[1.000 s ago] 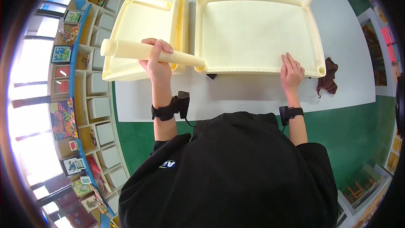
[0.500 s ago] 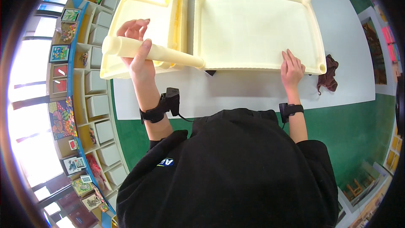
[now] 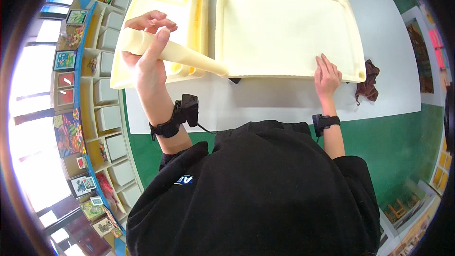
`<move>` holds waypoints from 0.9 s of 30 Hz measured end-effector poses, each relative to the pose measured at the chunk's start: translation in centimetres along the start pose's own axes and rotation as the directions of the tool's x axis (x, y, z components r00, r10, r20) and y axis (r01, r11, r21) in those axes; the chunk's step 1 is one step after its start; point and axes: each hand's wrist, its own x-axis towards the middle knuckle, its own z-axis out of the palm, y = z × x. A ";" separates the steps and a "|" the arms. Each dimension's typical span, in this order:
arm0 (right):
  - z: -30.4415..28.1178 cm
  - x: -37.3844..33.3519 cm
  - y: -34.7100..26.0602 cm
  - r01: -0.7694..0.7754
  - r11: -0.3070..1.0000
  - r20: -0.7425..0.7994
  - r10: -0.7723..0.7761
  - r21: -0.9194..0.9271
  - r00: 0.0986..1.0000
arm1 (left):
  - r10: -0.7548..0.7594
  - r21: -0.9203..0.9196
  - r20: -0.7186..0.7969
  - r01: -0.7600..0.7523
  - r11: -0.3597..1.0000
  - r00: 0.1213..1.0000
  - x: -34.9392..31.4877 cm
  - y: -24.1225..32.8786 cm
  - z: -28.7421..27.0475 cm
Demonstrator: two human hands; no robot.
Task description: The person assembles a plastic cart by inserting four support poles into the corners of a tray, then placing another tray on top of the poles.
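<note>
Leftward, we see the left hand (image 3: 147, 64) half-curled, thumb across the cream post (image 3: 192, 59) at the near-left corner of the tray (image 3: 289, 28), grip unclear; the empty right hand (image 3: 327, 76), fingers extended, rests on its near edge.

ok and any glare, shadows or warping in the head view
Head view throughout: windows at far left blown out to white; the shelf unit bows near the fisheye rim; a soft shadow lies on the tabletop beside the cream tray.

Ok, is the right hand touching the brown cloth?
Apart. In the head view, the near right corner of the cream panel lies between the right hand and the brown cloth.
</note>
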 end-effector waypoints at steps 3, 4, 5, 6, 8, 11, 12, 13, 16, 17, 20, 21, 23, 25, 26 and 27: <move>-0.1 0.1 -0.3 -0.015 1.000 0.011 0.015 0.010 1.000 | -0.044 0.051 -0.027 0.045 0.998 0.999 0.0 0.7 0.1; -0.1 0.1 -0.3 -0.016 1.000 0.013 0.016 0.009 1.000 | -0.046 0.050 -0.027 0.048 0.998 0.999 0.0 0.6 0.0; -0.1 0.1 -0.2 -0.007 1.000 0.004 0.007 0.001 1.000 | -0.060 0.075 -0.022 0.062 0.995 0.998 0.1 0.4 -0.3; -0.1 0.1 -0.2 0.004 1.000 -0.005 -0.004 -0.005 1.000 | -0.074 0.102 -0.018 0.076 0.992 0.997 0.1 0.3 -0.4; -0.1 0.1 -0.2 0.001 1.000 -0.007 -0.001 -0.005 1.000 | -0.039 0.104 -0.018 0.041 0.994 0.999 0.4 0.1 -0.2; 0.0 0.1 -0.2 0.001 1.000 -0.010 -0.001 -0.001 1.000 | 0.003 0.106 0.000 -0.003 0.994 1.000 0.5 0.2 -0.5; 0.0 0.1 -0.2 -0.001 1.000 -0.007 0.001 -0.003 1.000 | 0.005 0.101 0.018 -0.006 0.995 1.000 0.6 0.3 -0.4; 0.1 0.1 -0.2 -0.004 1.000 -0.007 0.004 -0.004 1.000 | 0.003 0.101 0.021 -0.005 0.995 1.000 0.6 0.4 -0.1; 0.0 0.0 -0.1 -0.010 1.000 -0.011 0.010 -0.005 1.000 | -0.070 0.053 -0.079 0.074 0.996 0.994 0.8 1.1 0.9; 0.0 0.1 0.0 -0.008 1.000 -0.017 0.008 -0.008 1.000 | -0.049 0.094 -0.083 0.057 0.994 0.995 0.9 1.1 1.0; -0.2 0.2 -0.3 -0.016 1.000 -0.003 0.016 -0.002 1.000 | -0.026 0.145 -0.085 0.038 0.989 0.996 1.1 1.6 1.4; -0.3 0.3 -0.3 -0.027 1.000 0.014 0.027 0.003 1.000 | -0.023 0.150 -0.081 0.035 0.988 0.996 1.1 1.7 1.5; -0.3 0.2 -0.3 -0.033 0.999 0.024 0.033 0.003 0.999 | -0.091 0.088 -0.022 0.092 0.992 0.996 1.2 1.7 0.9; -0.3 0.3 -0.4 -0.036 0.999 0.033 0.036 0.005 0.999 | -0.150 0.030 0.037 0.149 0.988 0.988 1.3 1.6 0.5; -0.2 0.3 -0.4 -0.036 0.999 0.031 0.035 0.004 0.999 | -0.156 -0.001 0.053 0.156 0.988 0.986 1.4 1.5 0.5; -0.2 0.2 -0.5 -0.036 0.999 0.029 0.036 0.001 0.999 | -0.162 -0.033 0.071 0.164 0.986 0.984 1.4 1.5 0.4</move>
